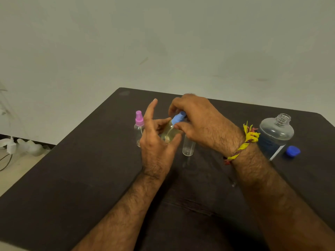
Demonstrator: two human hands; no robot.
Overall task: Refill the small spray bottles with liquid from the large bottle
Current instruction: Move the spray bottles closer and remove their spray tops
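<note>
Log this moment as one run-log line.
left hand: holds small bottle | right hand: fingers on blue spray cap | large bottle: uncapped

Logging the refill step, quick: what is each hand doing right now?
Left hand: holds the small spray bottle.
Right hand: pinches its blue spray cap.

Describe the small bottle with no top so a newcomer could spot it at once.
On the dark table, look below the right hand, left of the large bottle. The open small bottle stands upright there, clear and topless; its neighbours carry pink or blue spray tops.
</note>
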